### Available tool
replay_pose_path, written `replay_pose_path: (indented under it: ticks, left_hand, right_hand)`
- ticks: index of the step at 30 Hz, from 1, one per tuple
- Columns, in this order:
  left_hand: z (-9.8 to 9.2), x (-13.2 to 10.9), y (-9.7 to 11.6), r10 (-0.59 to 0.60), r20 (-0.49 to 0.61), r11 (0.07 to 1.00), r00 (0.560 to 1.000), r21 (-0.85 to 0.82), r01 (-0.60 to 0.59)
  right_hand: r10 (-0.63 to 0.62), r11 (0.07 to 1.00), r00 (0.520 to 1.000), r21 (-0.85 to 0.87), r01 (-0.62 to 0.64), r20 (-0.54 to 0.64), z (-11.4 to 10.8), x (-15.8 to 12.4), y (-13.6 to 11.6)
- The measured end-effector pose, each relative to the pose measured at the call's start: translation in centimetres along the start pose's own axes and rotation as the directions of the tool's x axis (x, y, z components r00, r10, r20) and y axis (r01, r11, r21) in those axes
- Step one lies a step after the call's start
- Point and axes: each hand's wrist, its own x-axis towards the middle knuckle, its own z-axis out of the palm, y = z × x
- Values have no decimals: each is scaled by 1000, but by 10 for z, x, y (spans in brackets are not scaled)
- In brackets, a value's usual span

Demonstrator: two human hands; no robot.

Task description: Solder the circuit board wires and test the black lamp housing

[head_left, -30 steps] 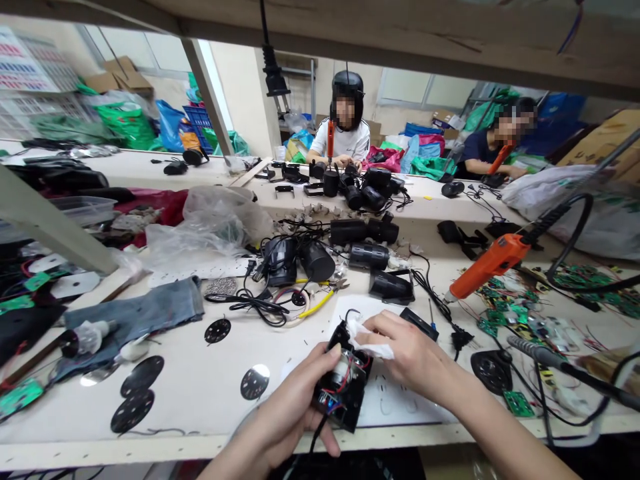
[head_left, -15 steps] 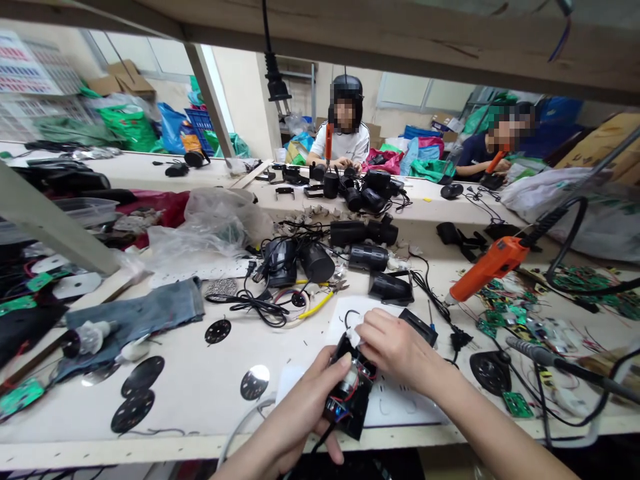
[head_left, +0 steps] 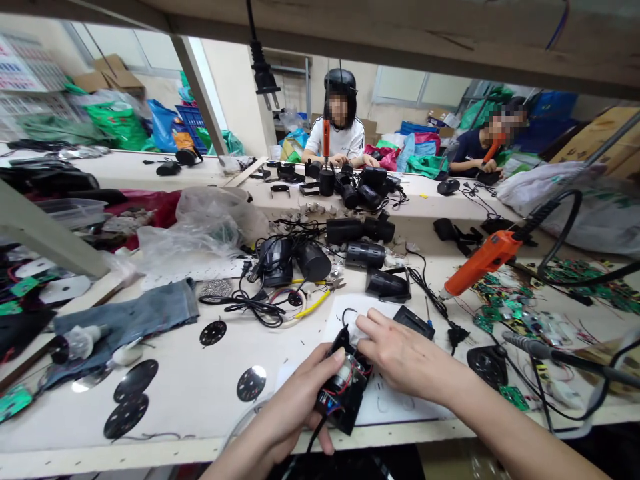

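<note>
Just over the table's front edge, my left hand (head_left: 305, 383) is wrapped round an open black plastic housing (head_left: 353, 400), thumb on top. Inside it sit a silvery round part (head_left: 342, 375), red wires and a small blue part; a black cable hangs from its lower end. At the upper end of the housing, my right hand (head_left: 395, 343) has its fingers closed at a small white piece (head_left: 353, 332); the fingertips are partly hidden. Under both hands lies a white sheet (head_left: 390, 413). A flat black plastic part (head_left: 414, 323) rests beyond my right hand.
An orange electric screwdriver (head_left: 483, 263) hangs at the right, above green circuit boards (head_left: 493, 303). A soldering iron (head_left: 530, 347) juts in below. Black housings (head_left: 277, 260), yellow-handled pliers (head_left: 315, 303) and black discs (head_left: 251, 383) lie around. Two people (head_left: 336, 137) sit opposite.
The view has shifted slightly, so everything appears a little further left. Both hands keep their hold at the housing, my right fingers still at its upper end.
</note>
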Motion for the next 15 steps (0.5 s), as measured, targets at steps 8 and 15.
replay_pose_path:
  ticks: [8,15]
  left_hand:
    - [1,-2,1,-3,20,999,1000,36,2]
    - [4,-3,1,27,-7,992,1000,121,-26]
  right_hand:
    - [-67,995,994,-79,60,-91,5,-3,6]
    - [-59,991,972,-128,30,-227,30,4,14]
